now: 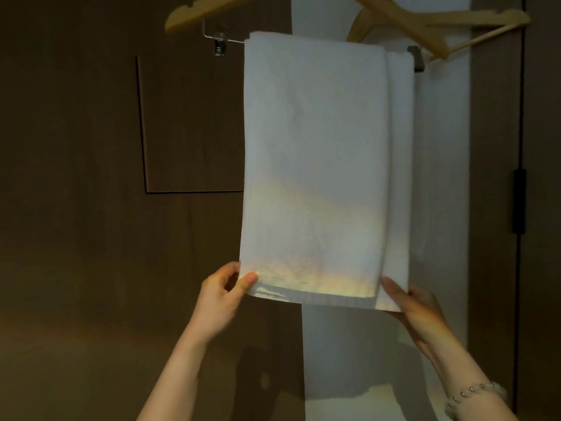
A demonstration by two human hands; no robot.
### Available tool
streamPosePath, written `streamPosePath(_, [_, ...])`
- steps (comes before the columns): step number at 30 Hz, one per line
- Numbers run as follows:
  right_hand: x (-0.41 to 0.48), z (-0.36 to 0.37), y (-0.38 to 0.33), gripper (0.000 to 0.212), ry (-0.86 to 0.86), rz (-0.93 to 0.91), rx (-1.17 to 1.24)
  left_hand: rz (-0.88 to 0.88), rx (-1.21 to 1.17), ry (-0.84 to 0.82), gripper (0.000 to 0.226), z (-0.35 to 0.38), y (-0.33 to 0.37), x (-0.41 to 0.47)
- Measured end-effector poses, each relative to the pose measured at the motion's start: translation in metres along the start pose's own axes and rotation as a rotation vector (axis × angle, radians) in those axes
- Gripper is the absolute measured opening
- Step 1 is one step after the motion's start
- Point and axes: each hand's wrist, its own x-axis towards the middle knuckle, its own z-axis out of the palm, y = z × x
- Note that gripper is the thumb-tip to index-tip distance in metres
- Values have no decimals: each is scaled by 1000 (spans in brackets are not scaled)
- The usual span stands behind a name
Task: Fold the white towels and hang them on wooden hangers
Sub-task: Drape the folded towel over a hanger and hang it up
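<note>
Hanging step's nearly done: folded white towel (315,165) draped over wooden hanger (209,10) bar, left hand (223,294) & right hand (416,306) each pinching a bottom corner, w/ next prob. evening the hem, then letting go.

Person's arms, two. Left hand (223,294) and left forearm (182,366): bare, uncovered to the near edge. Right hand (417,308) and right forearm (461,369): likewise bare; the wrist bore one bracelet (473,389) of round, pale, glossy beads, single strand.

open space left of towel (315,165); second hanger (440,28) crowds right.
</note>
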Motion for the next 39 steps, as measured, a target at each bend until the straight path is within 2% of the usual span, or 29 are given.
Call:
streamPosePath(1, [0,0,-4,21,16,-22,-55,0,-19,-6,10,1,1,0])
streamPosePath(2, [-1,1,-10,17,18,-59,-118,-1,-42,-16,21,2,2,0])
streamPosePath(3, [-1,2,-16,27,14,-98,-177,0,-79,-17,32,4,5,0])
streamPosePath(5, [-3,4,-28,68,11,-216,-286,-14,-197,28,44,7,13,0])
streamPosePath(6, [-5,6,-32,82,-3,-282,-335,-9,-240,52,47,9,16,1])
streamPosePath(7, [-6,8,-35,86,-27,-330,-374,-1,-262,70,45,11,19,2])
streamPosePath(10, [-8,11,-38,79,-62,-384,-365,21,-221,29,27,15,26,8])
streamPosePath(13, [-11,9,-33,75,-4,-459,-396,29,-203,26,43,20,28,10])
streamPosePath(17, [-19,6,-37,67,-3,-548,-432,22,-272,120,27,29,33,12])
streamPosePath(19, [-22,4,-43,58,-31,-559,-549,23,-215,92,19,31,31,13])
streamPosePath(22, [-18,3,-42,61,-43,-490,-617,-45,-183,140,22,37,23,14])
streamPosePath(26, [-7,9,-38,19,15,-432,-579,-109,-216,221,21,40,27,19])
streamPosePath(32, [-4,7,-30,26,34,-393,-548,-76,-75,106,20,28,20,21])
streamPosePath(36, [-6,3,-19,36,84,-386,-546,-64,-15,160,36,29,14,18])
streamPosePath(39, [-10,8,-21,30,80,-361,-582,-72,-23,184,42,29,12,20])
